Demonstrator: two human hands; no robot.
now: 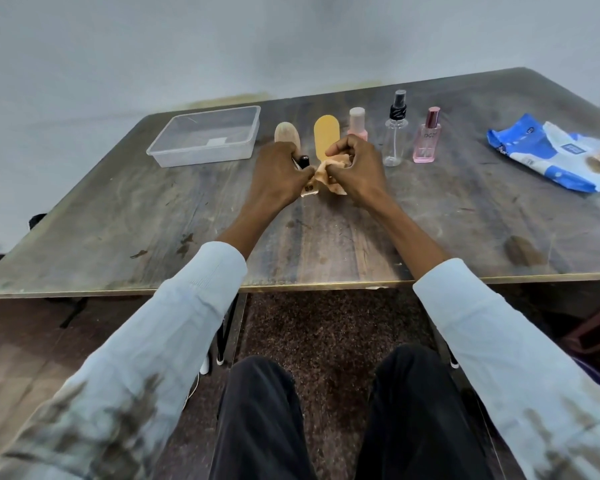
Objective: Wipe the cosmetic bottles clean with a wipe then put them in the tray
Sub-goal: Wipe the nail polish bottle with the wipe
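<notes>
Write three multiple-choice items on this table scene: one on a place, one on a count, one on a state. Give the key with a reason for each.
1. Where does the wipes pack lie?
A. in the tray
B. at the table's right end
C. on the floor

2. How many bottles stand upright in the row behind the hands?
A. two
B. five
C. eight

3. What is in the clear plastic tray?
A. no bottles yet
B. the pink perfume bottle
C. the wipe

Key: 1 B, the blue and white pack lies far right on the table. 2 B, five stand between tray and pack. 3 A, no bottle shows through the clear tray; the left hand grips a small bottle while the right hand holds the wipe.
</notes>
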